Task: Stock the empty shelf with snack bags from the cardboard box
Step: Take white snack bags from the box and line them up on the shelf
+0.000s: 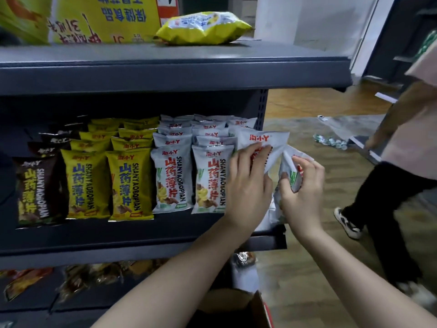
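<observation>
- The left hand (248, 183) is lying with fingers spread on a crinkly white foil snack bag (262, 147) at the right end of the dark metal shelf (142, 235)
- The right hand (301, 185) is pinching a second white bag (292, 176), creased, just beside it
- Glossy yellow bags (130, 185) are standing upright in rows
- The cardboard box (260, 311) is sitting below

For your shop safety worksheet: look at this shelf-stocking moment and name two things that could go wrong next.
The white bags under both hands sit at the shelf's open right end, so they may slip off. A passer-by walks close by and might bump the right hand, which pinches one bag.
</observation>
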{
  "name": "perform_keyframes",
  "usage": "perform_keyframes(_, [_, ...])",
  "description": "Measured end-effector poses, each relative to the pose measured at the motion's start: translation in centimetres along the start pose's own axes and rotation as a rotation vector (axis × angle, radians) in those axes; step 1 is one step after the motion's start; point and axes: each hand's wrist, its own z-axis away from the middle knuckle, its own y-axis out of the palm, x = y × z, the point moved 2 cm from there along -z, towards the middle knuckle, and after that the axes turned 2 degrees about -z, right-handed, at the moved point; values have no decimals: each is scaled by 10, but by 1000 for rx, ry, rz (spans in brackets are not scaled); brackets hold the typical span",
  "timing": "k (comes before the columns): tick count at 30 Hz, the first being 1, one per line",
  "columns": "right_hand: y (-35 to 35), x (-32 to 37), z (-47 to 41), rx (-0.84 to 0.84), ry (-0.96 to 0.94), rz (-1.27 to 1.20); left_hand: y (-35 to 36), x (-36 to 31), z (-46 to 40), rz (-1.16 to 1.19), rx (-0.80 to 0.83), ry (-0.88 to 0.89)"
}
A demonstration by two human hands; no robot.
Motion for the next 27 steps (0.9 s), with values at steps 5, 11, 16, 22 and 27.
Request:
perform_keyframes(5, [1,-32,-33,24,45,11,54,10,-23,-129,52,-54])
perform_keyframes(11, [14,-64,-55,66,63,-22,106,40,-42,-178,89,-151])
perform_keyframes(16, [31,-80,-60,105,77,-58,128,57,-62,-215,4,-266])
perform_keyframes(22, [45,-87,-64,129,57,-121,149,71,-65,-309,-15,-261])
perform_keyframes(27, [48,-88,-69,144,45,-148,157,82,-55,-436,73,-251])
